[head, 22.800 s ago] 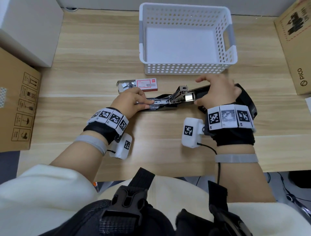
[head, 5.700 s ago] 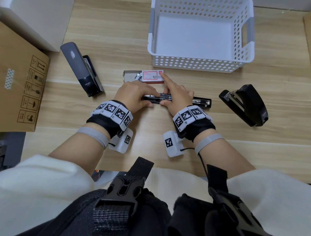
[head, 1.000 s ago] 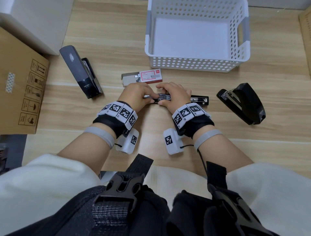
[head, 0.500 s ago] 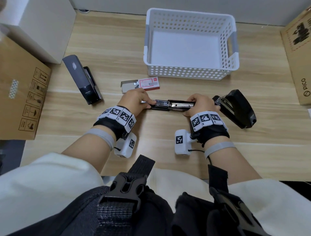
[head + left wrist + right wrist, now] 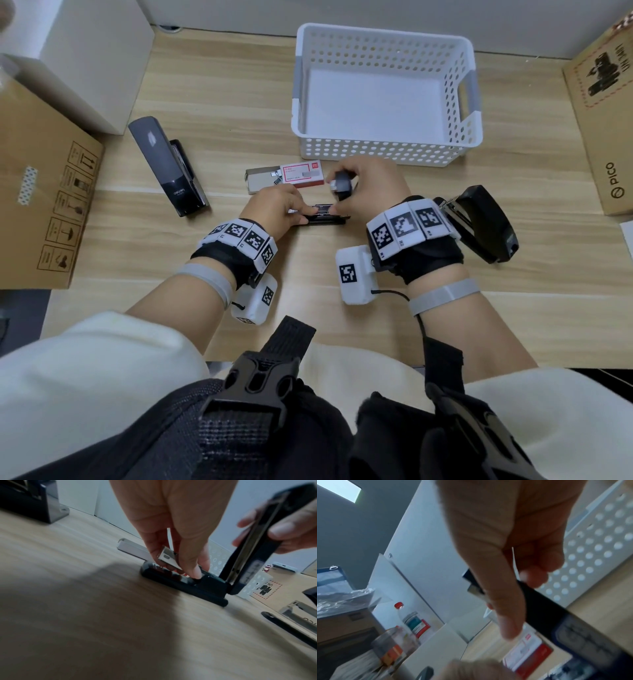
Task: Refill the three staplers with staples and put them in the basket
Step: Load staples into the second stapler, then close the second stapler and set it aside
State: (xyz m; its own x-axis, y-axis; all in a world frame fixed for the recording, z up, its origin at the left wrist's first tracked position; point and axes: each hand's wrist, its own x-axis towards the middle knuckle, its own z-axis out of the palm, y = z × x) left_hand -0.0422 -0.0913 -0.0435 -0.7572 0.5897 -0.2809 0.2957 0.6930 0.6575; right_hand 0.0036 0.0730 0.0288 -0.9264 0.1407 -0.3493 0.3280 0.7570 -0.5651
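Observation:
A small black stapler (image 5: 325, 220) lies on the wooden table in front of me, its top arm (image 5: 257, 547) swung up nearly upright. My left hand (image 5: 297, 211) pinches the metal magazine (image 5: 169, 559) down on the base (image 5: 185, 586). My right hand (image 5: 342, 192) grips the raised top arm (image 5: 546, 609) between thumb and fingers. A grey stapler (image 5: 168, 164) lies at the left and a bulky black stapler (image 5: 479, 226) at the right, partly open. The red-and-white staple box (image 5: 291, 174) sits just beyond my hands. The white perforated basket (image 5: 387, 150) stands behind it with nothing inside.
Cardboard boxes flank the table at the left (image 5: 44, 192) and far right (image 5: 603, 113). A white box (image 5: 85, 51) stands at the back left. Bottles and jars (image 5: 412, 623) show beyond the table in the right wrist view.
Half a second ago the stapler lay folded out flat between my hands. My right hand has since swung its top arm up and leftward over the base; the left hand stayed on the magazine.

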